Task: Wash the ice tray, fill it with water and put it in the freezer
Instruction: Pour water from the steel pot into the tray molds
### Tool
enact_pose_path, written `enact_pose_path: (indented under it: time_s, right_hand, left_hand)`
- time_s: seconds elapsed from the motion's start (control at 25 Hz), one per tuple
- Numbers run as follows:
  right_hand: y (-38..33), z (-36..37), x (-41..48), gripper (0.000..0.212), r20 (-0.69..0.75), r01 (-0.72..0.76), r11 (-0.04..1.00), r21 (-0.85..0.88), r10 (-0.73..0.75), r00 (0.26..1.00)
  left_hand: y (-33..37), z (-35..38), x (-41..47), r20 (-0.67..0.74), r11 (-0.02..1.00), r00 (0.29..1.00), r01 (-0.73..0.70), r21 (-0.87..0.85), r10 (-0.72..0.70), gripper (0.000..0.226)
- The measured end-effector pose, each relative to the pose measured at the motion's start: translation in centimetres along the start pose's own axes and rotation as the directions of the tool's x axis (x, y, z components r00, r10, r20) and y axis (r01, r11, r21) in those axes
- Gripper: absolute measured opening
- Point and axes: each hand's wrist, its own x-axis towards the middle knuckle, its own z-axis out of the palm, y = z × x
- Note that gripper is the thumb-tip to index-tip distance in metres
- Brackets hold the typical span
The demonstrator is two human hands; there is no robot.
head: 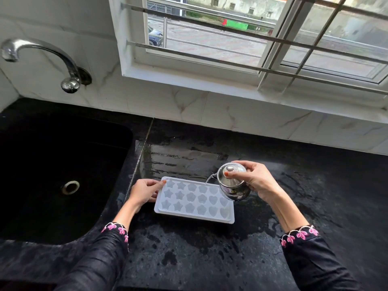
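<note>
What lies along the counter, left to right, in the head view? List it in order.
sink → left hand, holding the tray's left edge → ice tray → steel kettle, tipped over the tray's far right corner → right hand, gripping the kettle.

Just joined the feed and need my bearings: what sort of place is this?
Most likely a home kitchen: a black sink with a wall tap set in a dark stone counter, and an ice tray being filled from a steel kettle.

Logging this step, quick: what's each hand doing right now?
Left hand: grips the ice tray at its left edge.
Right hand: holds the steel kettle, tilted.
</note>
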Motion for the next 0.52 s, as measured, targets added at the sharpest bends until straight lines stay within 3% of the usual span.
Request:
enact_pose_path:
  time_s: [0.16,0.52]
  right_hand:
    - [0.03,-0.11,-0.07,0.047,-0.004,-0.002,1.0,0.003,0.002,1.0]
    - [-0.06,-0.06,-0.01,0.064,0.0,0.008,0.999,-0.033,-0.008,1.0]
  left_hand:
    - [0.08,0.04,-0.05,0.004,1.0,1.0,-0.003,0.003,0.003,0.022]
    - [-0.14,0.0,0.11,0.01,1.0,1.0,-0.006,-0.003,0.006,0.023]
